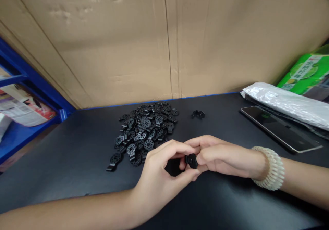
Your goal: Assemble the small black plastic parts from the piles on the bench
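the person's left hand (164, 165) and right hand (218, 158) meet at the centre of the black table (64, 161), fingertips together around one small black part (191, 161); both hands are closed on it, the left thumb and forefinger pinching from 9 o'clock, the right fingers from 3 o'clock; whether it is one piece or two pressed together cannot be told, since the fingers hide most of it; a pale coiled band (269, 168) sits on the right wrist.

at 11 o'clock from the hands lies a heap of black parts (144, 132), round perforated discs with small clips mixed in, a few strays trailing toward 9 o'clock; a lone black piece (197, 114) lies apart at 12 o'clock; at 2 o'clock a dark phone (280, 129) lies flat, with a silver bag (285, 103) and a green packet (305, 72) behind it.

the part is small and held only by fingertips, so a slip could drop it on the black surface, where it would be hard to spot; a left forearm sweep could scatter the heap's loose edge; the right elbow is near the phone.

the table's far edge meets a cardboard wall (128, 45) at 12 o'clock; a blue rack (31, 82) closes off 10 o'clock; bare table lies at 8 o'clock and along the near edge.
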A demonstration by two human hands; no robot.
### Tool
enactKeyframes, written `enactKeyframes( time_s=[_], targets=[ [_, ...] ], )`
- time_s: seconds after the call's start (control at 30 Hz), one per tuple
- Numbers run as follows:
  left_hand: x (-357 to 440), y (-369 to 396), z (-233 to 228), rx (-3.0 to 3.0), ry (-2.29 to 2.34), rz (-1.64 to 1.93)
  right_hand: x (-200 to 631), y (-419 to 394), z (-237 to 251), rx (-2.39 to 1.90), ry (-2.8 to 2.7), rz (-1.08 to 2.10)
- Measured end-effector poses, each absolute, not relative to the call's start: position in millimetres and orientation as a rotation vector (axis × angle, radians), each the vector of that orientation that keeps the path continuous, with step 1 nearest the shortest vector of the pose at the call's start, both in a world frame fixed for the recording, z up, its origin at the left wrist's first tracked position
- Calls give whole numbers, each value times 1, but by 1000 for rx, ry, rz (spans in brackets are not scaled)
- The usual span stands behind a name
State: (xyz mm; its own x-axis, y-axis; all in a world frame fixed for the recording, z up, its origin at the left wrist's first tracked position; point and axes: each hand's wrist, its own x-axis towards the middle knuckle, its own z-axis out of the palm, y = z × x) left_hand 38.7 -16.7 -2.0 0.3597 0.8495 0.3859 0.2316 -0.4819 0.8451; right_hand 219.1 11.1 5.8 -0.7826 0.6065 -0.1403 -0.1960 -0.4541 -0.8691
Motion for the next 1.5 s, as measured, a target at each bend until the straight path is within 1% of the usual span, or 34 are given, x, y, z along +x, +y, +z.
enactKeyframes(
  time_s=[0.33,0.67,0.8,0.93,1.0,1.13,1.3,1.4,1.5],
  targets=[
    [37,-16,-3,1984,896,1135,218,10,7,-637,-1278,2233],
    [38,-21,-2,2040,903,991,207,3,14,-934,-1358,2176],
    [39,-21,0,1926,944,1003,207,3,10,-979,-1301,2187],
    [38,-18,2,1772,955,1065,217,11,11,-863,-1265,2318],
    [36,-15,3,1655,922,1101,224,18,12,-831,-1312,2336],
    [33,-10,0,1519,847,1159,236,31,13,-774,-1455,2222],
    [33,-11,-8,1688,937,1181,236,30,11,-707,-1426,2245],
    [33,-12,-10,1804,1024,1153,229,23,10,-773,-1401,2222],
    [33,-14,-10,1827,1032,1157,220,17,8,-879,-1479,2081]
  ],
)
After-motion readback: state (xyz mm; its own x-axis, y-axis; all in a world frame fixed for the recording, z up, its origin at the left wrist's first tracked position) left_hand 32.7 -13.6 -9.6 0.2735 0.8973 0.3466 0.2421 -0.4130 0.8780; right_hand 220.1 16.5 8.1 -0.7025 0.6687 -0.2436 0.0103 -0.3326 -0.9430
